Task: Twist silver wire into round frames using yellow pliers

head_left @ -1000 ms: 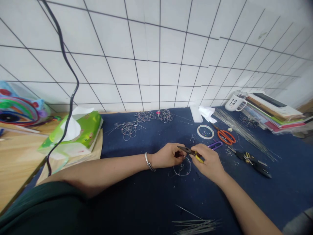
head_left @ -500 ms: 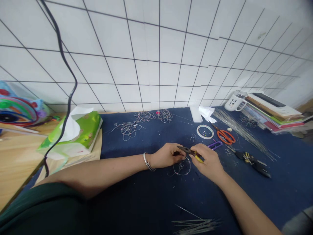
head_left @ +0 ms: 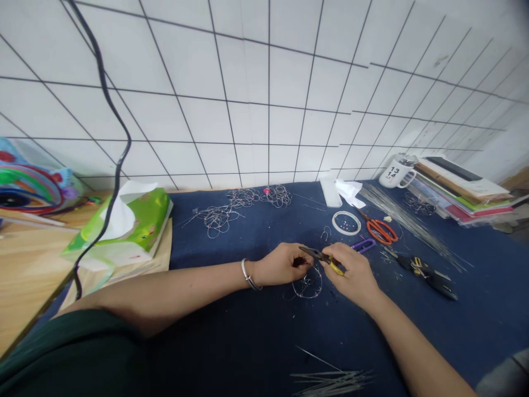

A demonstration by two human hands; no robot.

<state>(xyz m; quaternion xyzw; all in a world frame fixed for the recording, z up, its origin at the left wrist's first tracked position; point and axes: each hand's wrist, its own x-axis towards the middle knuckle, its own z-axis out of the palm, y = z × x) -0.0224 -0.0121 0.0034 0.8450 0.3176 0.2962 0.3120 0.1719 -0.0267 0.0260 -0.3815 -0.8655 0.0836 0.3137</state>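
My left hand (head_left: pixel 283 264), with a silver bangle (head_left: pixel 249 274) at the wrist, pinches the upper edge of a beaded wire ring (head_left: pixel 307 296). Thin wires cross inside the ring, which hangs just over the dark blue cloth. My right hand (head_left: pixel 351 271) is closed on pliers with yellow handles (head_left: pixel 335 268). The pliers' dark jaws point left and reach the fingertips of my left hand. Whether the jaws grip a wire is too small to tell.
Wire rings (head_left: pixel 219 219) lie at the back. On the right are a white dish (head_left: pixel 346 223), orange scissors (head_left: pixel 382 231), black pliers (head_left: pixel 433 279), long wires (head_left: pixel 409 220) and a mug (head_left: pixel 397 172). A tissue pack (head_left: pixel 140 223) sits left; cut wires (head_left: pixel 330 381) lie in front.
Both hands hold nearly the same pose. The beaded ring has shifted very slightly downward below my left fingertips.
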